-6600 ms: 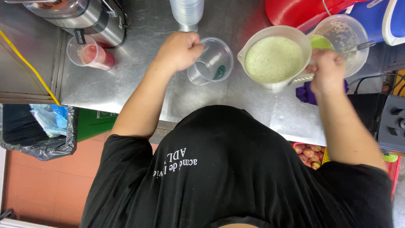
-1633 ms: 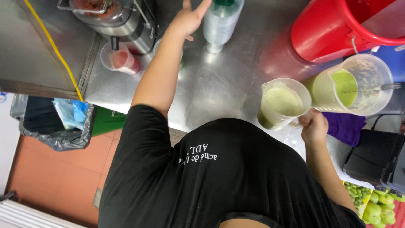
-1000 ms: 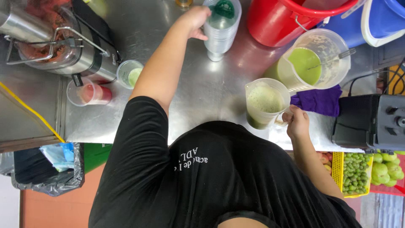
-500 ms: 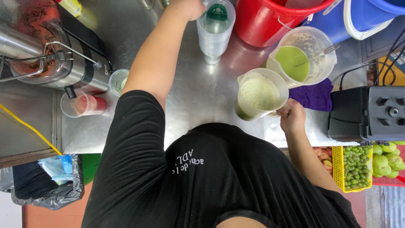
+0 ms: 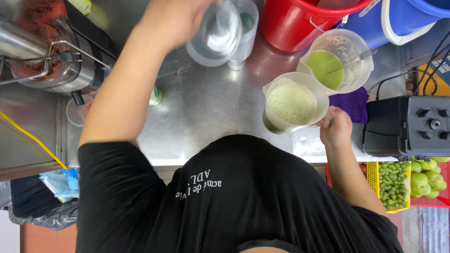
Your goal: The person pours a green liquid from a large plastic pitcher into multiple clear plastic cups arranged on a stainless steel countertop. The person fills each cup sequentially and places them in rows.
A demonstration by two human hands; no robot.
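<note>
The left hand (image 5: 171, 21) had closed around a clear plastic cup (image 5: 215, 35) and lifted it off the stack of clear cups (image 5: 243, 30) at the far side of the steel counter (image 5: 206, 107). Half a second before, that hand was only reaching over the stack; now the cup was in its grip, tipped and blurred with motion — pulled toward the person and already clear of the stack, though still just beside it. How the fingers wrapped it could not be read through the blur.

The right hand (image 5: 335, 129) had not let go in all that time. It was curled shut on the handle side of the frothy green jug (image 5: 293, 105), which stood upright on the counter near the front edge, close to the person's body. A second earlier the jug sat in much the same place, so the only real change was the cup coming free.

Behind the jug stood a second clear pitcher (image 5: 337, 61) with darker green liquid and a utensil resting in it, beside a purple cloth (image 5: 351, 103) and a red bucket (image 5: 300, 23). The black blender base (image 5: 408, 126) sat at the right, the metal juicer (image 5: 42, 56) at the left.

Judging by this, an empty cup and a full jug were now both in hand — a cup was ready to be filled.
</note>
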